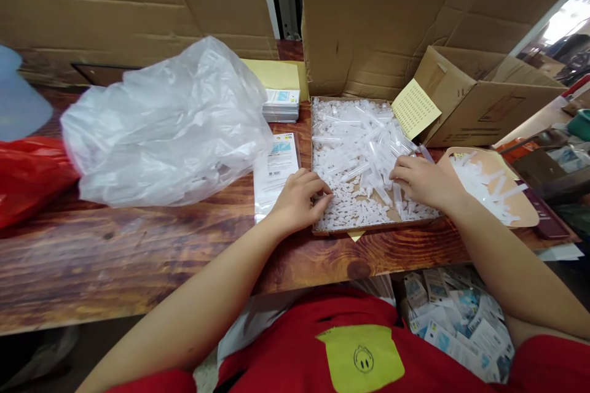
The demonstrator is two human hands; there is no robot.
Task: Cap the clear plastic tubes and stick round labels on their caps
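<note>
Center-right of frame, shallow cardboard tray [396,221] of small white pieces [364,212] and clear tubes [366,135], left hand [300,199] at its left edge, fingers curled, right hand [424,181] over tubes, fingers bunched, grip unclear on both.

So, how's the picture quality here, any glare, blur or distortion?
Head view: blown-out glare in the top right corner, pale sheen on the plastic bag and wooden table; smeared, stretched clutter along the right edge; both forearms look elongated toward the lower corners; small white pieces blend together, so single ones are hard to pick out.
</note>
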